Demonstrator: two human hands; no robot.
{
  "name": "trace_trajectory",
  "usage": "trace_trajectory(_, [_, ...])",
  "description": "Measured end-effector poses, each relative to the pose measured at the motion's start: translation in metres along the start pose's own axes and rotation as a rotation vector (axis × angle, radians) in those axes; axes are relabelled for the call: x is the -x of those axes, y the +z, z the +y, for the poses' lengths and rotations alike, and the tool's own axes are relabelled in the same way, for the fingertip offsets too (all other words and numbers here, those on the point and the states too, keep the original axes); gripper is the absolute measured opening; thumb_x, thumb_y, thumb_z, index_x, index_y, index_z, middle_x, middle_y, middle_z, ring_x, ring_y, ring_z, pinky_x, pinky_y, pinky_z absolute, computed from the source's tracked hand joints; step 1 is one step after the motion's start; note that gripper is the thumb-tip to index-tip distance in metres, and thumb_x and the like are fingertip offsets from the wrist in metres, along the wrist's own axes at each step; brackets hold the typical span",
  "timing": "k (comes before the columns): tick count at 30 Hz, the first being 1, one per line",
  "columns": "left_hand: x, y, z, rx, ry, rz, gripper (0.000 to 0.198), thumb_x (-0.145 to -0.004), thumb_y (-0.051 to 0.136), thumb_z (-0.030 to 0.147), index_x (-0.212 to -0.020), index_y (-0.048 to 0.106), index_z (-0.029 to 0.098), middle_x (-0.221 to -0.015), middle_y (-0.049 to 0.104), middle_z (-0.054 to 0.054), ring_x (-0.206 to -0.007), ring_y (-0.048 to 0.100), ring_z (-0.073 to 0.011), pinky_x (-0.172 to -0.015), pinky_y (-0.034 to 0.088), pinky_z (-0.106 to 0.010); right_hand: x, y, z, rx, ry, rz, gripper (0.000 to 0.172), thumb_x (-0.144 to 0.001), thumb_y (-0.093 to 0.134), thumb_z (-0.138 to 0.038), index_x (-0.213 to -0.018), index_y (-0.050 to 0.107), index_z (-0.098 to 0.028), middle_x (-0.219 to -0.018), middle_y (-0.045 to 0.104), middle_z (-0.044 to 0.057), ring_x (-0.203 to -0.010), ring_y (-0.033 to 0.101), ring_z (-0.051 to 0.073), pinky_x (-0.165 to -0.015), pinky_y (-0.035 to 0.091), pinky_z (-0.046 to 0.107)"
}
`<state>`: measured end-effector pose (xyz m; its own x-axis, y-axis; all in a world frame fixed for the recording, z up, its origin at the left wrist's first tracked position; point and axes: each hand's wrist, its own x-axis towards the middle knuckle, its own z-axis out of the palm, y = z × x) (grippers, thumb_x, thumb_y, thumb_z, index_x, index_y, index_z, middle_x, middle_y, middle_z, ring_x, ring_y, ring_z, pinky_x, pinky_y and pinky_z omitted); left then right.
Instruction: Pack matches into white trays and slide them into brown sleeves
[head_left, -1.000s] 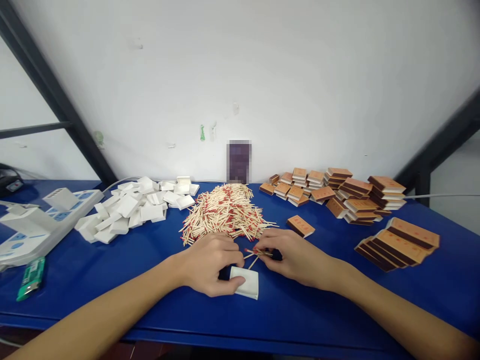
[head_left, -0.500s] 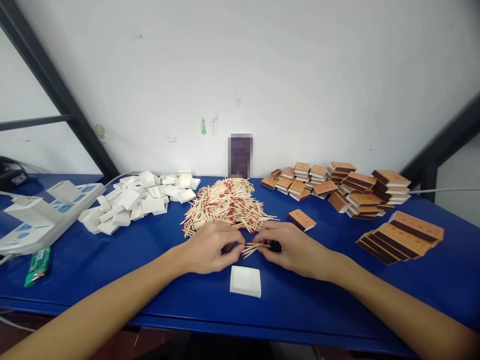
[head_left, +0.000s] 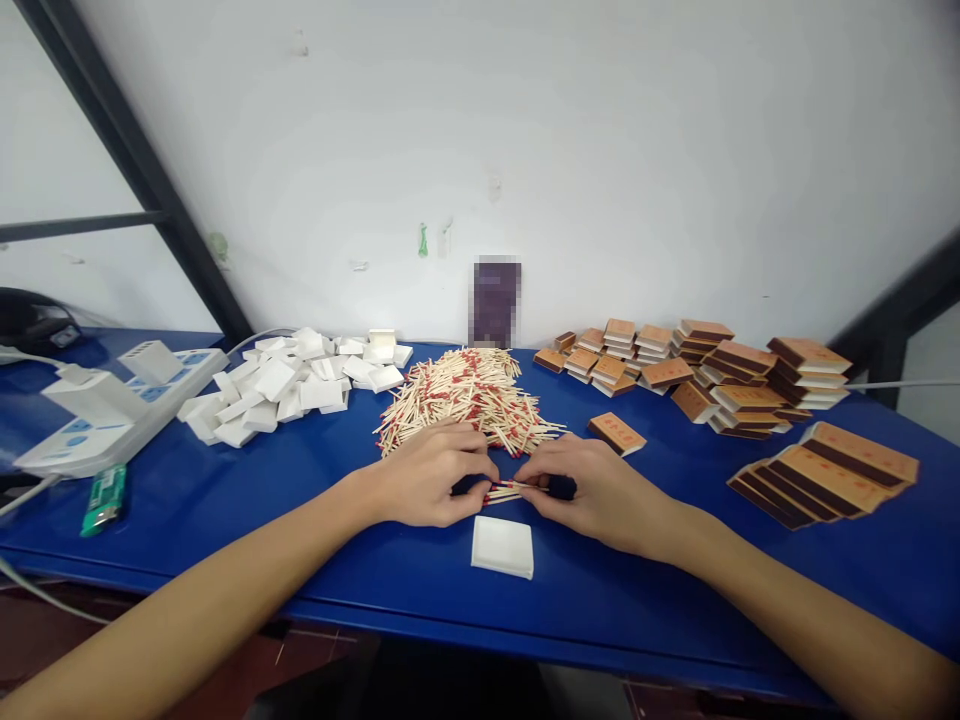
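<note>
A small bundle of red-tipped matches (head_left: 507,491) lies between my two hands on the blue table (head_left: 300,540). My left hand (head_left: 435,478) pinches its left end with curled fingers. My right hand (head_left: 592,490) pinches the right end. Just in front of the hands sits a white inner matchbox tray (head_left: 502,547), untouched. A large heap of loose matches (head_left: 469,395) lies right behind my hands.
A pile of white trays (head_left: 292,385) sits at the back left. Brown matchbox sleeves (head_left: 705,375) are stacked at the back right, with a fanned row (head_left: 825,480) at the right and one lone sleeve (head_left: 616,434). White power strips (head_left: 112,410) and a green lighter (head_left: 103,500) lie at the left.
My left hand let go of the white tray and moved up to the matches. Both hands now gather the bundle between them. The view shifted slightly.
</note>
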<state>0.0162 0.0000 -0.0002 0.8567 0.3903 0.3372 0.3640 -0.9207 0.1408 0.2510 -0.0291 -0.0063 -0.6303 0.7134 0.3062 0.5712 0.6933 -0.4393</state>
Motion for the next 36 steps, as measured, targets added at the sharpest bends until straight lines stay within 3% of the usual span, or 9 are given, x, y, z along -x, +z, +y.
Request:
trace_trajectory(14, [0.0019, -0.0003, -0.0038, 0.03, 0.028, -0.051, 0.02, -0.094, 0.053, 0.028, -0.099, 0.07, 0.018, -0.085, 0.061, -0.004, -0.083, 0.057, -0.0178, -0.078, 0.043, -0.031, -0.0001, -0.0093, 0.0011, 0.071, -0.014, -0.052, 0.013, -0.09, 0.056, -0.02, -0.082, 0.067, -0.018, -0.076, 0.063, 0.003, -0.07, 0.057, 0.014, -0.064, 0.043, 0.027])
trace_trajectory(22, [0.0012, -0.0016, -0.0058, 0.039, 0.037, -0.07, 0.026, -0.101, 0.044, 0.027, -0.1, 0.068, 0.017, -0.087, 0.063, -0.006, -0.083, 0.057, -0.0173, -0.077, 0.043, -0.029, 0.0007, -0.0091, 0.0019, 0.065, -0.012, -0.052, 0.011, -0.088, 0.058, -0.017, -0.081, 0.066, -0.018, -0.075, 0.063, 0.002, -0.069, 0.057, 0.014, -0.064, 0.043, 0.026])
trace_trajectory(36, [0.0016, -0.0008, -0.0053, 0.051, 0.037, -0.085, 0.024, -0.1, 0.044, 0.024, -0.105, 0.067, 0.017, -0.088, 0.062, -0.006, -0.085, 0.058, -0.0178, -0.078, 0.045, -0.029, 0.0029, -0.011, 0.0018, 0.083, -0.016, -0.066, 0.015, -0.085, 0.055, -0.013, -0.093, 0.066, -0.019, -0.08, 0.065, 0.003, -0.074, 0.057, 0.016, -0.068, 0.044, 0.029])
